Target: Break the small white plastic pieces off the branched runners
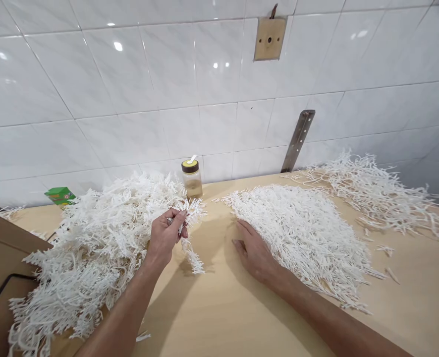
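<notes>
My left hand (167,230) is closed in a pinch on a white bristly strand (192,255), whose tufted ends stick out above and below the fingers. Beside that hand rises a tall heap of similar white frilly strands (119,213). My right hand (254,250) lies low at the table, its edge against the left side of a flat pile of short white stick-like pieces (301,233). Its fingers are stretched out with the thumb apart, and I see nothing held in it, though the fingertips partly reach the pile.
A jar with a yellow and dark lid (192,178) stands by the tiled wall. Long loose white strands (375,188) lie at the far right. A green box (60,196) and a cardboard box (7,267) are on the left. A metal bracket (298,141) leans against the wall.
</notes>
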`<action>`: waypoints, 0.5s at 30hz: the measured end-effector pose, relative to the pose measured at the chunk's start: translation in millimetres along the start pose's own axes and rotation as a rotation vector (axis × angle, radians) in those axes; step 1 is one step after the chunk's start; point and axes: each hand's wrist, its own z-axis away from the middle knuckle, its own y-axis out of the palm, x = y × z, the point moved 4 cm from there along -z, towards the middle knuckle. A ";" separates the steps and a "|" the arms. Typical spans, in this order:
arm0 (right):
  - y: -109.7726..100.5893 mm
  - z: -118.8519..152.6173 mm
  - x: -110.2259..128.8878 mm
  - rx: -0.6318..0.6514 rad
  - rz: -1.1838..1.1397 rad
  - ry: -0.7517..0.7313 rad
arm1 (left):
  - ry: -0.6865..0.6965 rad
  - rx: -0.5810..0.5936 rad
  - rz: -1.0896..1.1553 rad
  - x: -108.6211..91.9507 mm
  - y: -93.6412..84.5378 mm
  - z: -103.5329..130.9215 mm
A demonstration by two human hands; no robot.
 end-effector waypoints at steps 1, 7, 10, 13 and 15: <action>-2.0 1.4 -1.7 -0.037 -0.037 0.037 | -0.001 0.007 -0.006 0.0 0.1 0.0; -10.8 2.5 -23.2 -0.175 -0.326 0.239 | -0.144 0.226 -0.044 8.6 18.8 13.2; -14.5 -1.3 -37.3 -0.196 -0.393 0.298 | -0.214 0.370 -0.085 17.6 33.3 24.5; -16.8 -2.2 -36.9 -0.182 -0.532 0.308 | -0.279 0.438 -0.077 28.7 42.4 31.9; -17.2 -0.8 -27.3 -0.129 -0.622 0.306 | -0.311 0.445 -0.072 35.7 45.5 34.2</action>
